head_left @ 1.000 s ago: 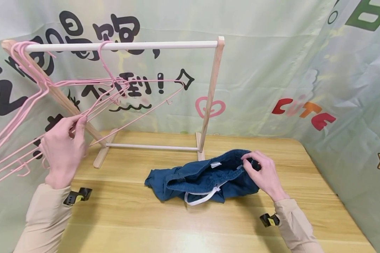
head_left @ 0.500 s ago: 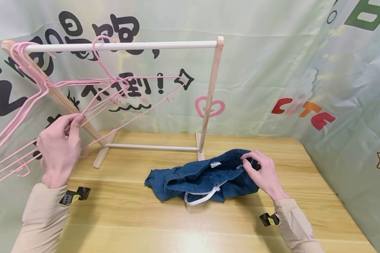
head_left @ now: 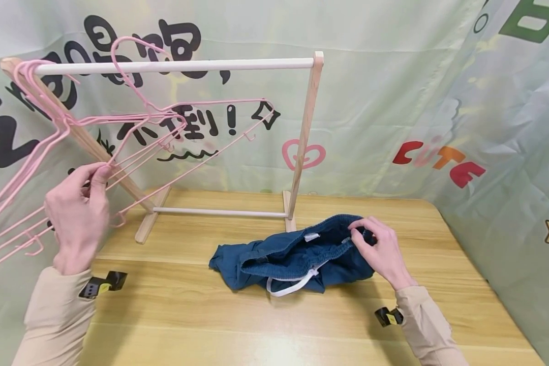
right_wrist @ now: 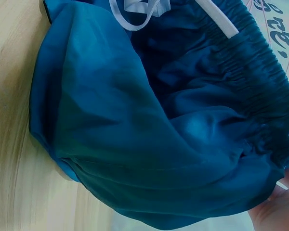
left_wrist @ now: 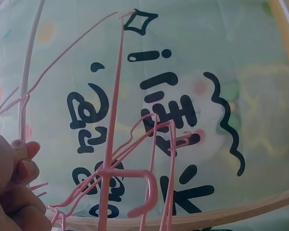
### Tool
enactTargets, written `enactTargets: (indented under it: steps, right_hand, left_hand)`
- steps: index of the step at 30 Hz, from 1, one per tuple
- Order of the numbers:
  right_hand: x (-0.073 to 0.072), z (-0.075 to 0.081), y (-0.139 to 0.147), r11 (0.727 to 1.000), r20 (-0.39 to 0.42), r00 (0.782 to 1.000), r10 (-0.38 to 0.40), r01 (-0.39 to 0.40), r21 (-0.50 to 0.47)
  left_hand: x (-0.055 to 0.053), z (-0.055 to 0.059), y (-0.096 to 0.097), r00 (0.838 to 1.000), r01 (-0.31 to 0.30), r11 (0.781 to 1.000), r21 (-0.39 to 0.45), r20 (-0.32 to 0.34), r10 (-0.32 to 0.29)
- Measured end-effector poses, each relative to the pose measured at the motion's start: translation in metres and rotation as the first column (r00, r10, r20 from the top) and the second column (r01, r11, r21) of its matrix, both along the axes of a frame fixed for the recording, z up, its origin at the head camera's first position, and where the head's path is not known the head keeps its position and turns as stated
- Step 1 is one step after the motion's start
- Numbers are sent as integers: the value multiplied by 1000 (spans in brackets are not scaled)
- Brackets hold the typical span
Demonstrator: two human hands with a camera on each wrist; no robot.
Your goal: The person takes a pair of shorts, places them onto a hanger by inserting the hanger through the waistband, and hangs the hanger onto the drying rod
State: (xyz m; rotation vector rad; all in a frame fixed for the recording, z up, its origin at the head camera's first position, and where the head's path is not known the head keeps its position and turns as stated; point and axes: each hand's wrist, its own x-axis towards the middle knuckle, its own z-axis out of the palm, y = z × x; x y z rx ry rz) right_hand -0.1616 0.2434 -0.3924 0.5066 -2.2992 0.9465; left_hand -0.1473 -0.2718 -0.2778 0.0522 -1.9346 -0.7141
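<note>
My left hand (head_left: 79,213) pinches a pink clothes hanger (head_left: 136,91) at one shoulder, left of the rack. The hanger's hook loops up above the white rod (head_left: 238,65) and overlaps it in the head view. In the left wrist view, curled fingers (left_wrist: 26,168) show at the left edge, with the hanger's long bar (left_wrist: 117,86) and small clip hook in front. My right hand (head_left: 382,249) pinches the elastic waistband of dark blue pants (head_left: 265,262), which lie bunched on the table with the waist opening upward. A white drawstring (head_left: 288,291) hangs from the waistband.
Several more pink hangers (head_left: 50,109) hang at the rod's left end. The wooden rack (head_left: 304,132) stands on the wood-grain table (head_left: 238,325), its feet behind the pants. A printed curtain (head_left: 384,101) closes off the back and sides.
My left hand has moved left and slightly down with the hanger; its hook has risen higher over the rod and shifted left. My right hand and the pants have stayed in place.
</note>
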Motion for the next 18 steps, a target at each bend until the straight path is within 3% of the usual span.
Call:
enactTargets:
  steps: [11,18]
  right_hand:
    - [-1,0,0,1000,-6,1000,-4,4,-2]
    - [0,1,0,998,8,998,-56,56,-41]
  left_hand:
    - [8,-10,-6,998,38,997,-62,-51,-41]
    - [9,-19,-10,993,78,980,-184,-77,-93]
